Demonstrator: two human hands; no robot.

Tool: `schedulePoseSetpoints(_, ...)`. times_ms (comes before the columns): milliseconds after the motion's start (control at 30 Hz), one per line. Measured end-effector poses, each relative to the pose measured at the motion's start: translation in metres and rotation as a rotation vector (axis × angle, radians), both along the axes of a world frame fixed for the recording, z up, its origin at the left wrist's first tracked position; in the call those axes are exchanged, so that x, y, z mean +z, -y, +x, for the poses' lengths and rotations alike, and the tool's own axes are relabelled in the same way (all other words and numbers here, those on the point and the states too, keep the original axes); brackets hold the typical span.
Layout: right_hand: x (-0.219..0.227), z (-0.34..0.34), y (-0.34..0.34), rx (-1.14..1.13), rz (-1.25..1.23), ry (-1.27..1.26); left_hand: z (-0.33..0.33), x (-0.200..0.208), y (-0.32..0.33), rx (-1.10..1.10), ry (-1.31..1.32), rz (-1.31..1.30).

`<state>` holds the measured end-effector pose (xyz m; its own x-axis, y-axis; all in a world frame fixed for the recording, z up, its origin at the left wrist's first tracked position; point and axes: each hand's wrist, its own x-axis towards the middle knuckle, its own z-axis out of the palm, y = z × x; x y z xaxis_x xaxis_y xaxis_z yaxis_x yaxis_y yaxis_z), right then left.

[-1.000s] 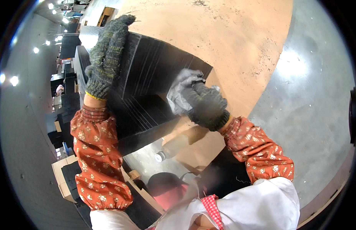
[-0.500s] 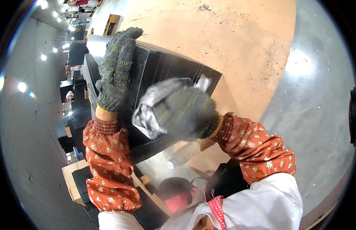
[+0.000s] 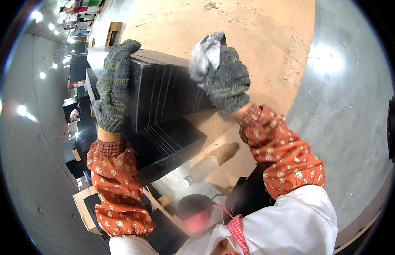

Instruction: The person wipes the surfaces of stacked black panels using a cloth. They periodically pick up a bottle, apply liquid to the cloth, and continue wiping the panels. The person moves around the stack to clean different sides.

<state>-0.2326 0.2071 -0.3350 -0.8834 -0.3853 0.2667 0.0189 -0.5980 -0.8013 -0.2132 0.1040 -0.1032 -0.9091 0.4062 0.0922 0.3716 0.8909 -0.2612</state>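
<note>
Swung far-right: dark-grey knit-gloved right hand (image 3: 228,80), clutching crumpled silver-grey cloth (image 3: 205,56) | matching left hand (image 3: 116,85) along black flat-panel stack (image 3: 167,87), left end, grip unclear, seemingly bracing

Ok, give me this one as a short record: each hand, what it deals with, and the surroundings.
Left hand: gloved, resting on the far black stack
Right hand: gloved, grip closed on a crumpled grey cloth
Cloth touching stack: cannot tell
Near black stack: on the wearer's side of the far one
Bottle: white-capped
Surroundings: tan surface, grey floor
</note>
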Motion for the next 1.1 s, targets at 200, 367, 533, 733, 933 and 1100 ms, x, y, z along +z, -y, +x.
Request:
schedulePoseSetpoints(200,-0.011,0.034,0.001,0.021,-0.274,0.031,0.006,0.007,0.016,0.142,0.054,0.111)
schedulePoseSetpoints(367,-0.016,0.002,-0.009,-0.228,-0.024,-0.032,-0.001,0.002,0.011,0.149,0.066,0.134)
schedulePoseSetpoints(533,-0.013,0.057,0.02,-0.303,0.05,0.044,0.006,0.008,0.014,0.221,0.077,0.158)
schedulePoseSetpoints(733,-0.034,-0.005,-0.019,-0.265,0.9,0.213,0.002,-0.002,-0.023,0.254,0.071,0.055)
schedulePoseSetpoints(933,-0.059,0.09,0.03,-0.375,0.327,0.091,0.0,-0.002,-0.022,0.26,0.067,-0.05)
schedulePoseSetpoints(1100,-0.049,0.016,-0.006,-0.406,0.606,0.223,0.006,0.0,0.003,0.18,0.063,0.078)
